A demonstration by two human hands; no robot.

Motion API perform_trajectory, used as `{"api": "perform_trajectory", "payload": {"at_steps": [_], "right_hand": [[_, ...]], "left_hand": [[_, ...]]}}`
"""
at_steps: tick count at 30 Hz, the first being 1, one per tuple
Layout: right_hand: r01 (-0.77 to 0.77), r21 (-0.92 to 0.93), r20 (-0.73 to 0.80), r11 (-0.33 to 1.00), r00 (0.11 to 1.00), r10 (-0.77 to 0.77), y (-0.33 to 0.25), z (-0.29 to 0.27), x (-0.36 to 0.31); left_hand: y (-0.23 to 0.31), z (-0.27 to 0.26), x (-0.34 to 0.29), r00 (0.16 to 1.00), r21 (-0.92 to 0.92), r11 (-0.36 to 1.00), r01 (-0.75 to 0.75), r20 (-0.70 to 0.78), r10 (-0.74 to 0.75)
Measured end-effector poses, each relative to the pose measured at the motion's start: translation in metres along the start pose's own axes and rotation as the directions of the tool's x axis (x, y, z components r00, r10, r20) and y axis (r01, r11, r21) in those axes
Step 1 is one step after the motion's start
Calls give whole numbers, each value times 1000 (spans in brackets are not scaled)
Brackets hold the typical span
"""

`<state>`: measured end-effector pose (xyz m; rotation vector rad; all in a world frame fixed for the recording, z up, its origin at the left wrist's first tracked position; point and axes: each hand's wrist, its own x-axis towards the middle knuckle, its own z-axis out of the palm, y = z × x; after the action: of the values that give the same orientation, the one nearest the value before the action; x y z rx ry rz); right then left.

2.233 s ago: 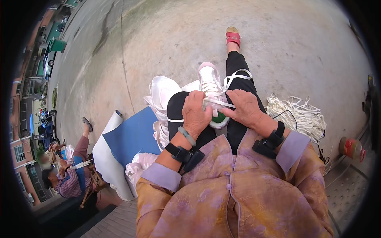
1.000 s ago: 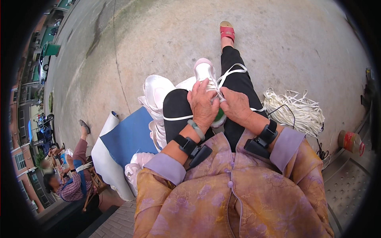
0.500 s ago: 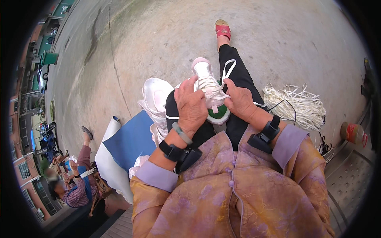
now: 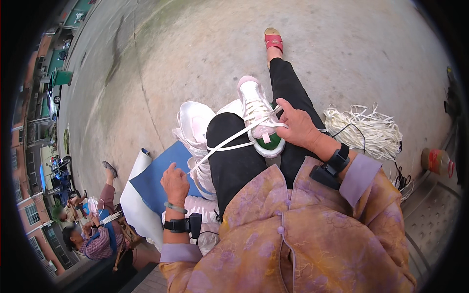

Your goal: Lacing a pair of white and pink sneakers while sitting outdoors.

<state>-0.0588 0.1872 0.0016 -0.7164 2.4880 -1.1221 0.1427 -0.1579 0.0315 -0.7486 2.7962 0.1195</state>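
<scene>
1. With fingers [image 4: 282,104] bent, index and thumb set apart: shown on the right hand [image 4: 299,127], up against strands of white lace [image 4: 229,140] at the right side of a white-and-pink sneaker [image 4: 261,130]. Gripping or merely touching, impossible to tell.

2. With fingers partly curled, well apart to the left: shown on the left hand [image 4: 175,183], in front of a blue sheet [image 4: 151,171]. Close beside the lace's end; whether closed on it, cannot be told.

3. Between black-trousered knees [image 4: 229,171], toe pointing away: the sneaker, threaded with lace, green inside. Stretched from it across the left knee, down toward the left hand: the lace.

4. Heaped beside the left knee: white shoe pieces [image 4: 194,117]. Piled on concrete [image 4: 351,53] beyond the right arm: loose white laces [image 4: 364,132]. Farther right: a bottle [image 4: 438,162] with a red label.

5. Planted ahead, in a red sandal [image 4: 274,41]: the right foot. Seated at far left, in checked sleeves: a co-worker [image 4: 100,244].
</scene>
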Motion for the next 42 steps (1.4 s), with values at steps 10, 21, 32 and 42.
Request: {"api": "perform_trajectory", "payload": {"at_steps": [10, 21, 32, 42], "right_hand": [[-119, 133, -114, 984, 984, 135, 16, 4, 21], [-412, 647, 367, 641, 906, 211, 12, -19, 32], [-177, 251, 187, 951, 973, 132, 6, 1, 31], [-204, 261, 184, 944, 970, 158, 5, 3, 24]], "left_hand": [[157, -16, 36, 785, -171, 792, -586, -363, 502], [174, 2, 42, 797, -314, 734, -602, -284, 533], [168, -19, 31, 784, -399, 675, -621, -332, 525], [97, -43, 11, 847, -458, 724, -515, -147, 510]]}}
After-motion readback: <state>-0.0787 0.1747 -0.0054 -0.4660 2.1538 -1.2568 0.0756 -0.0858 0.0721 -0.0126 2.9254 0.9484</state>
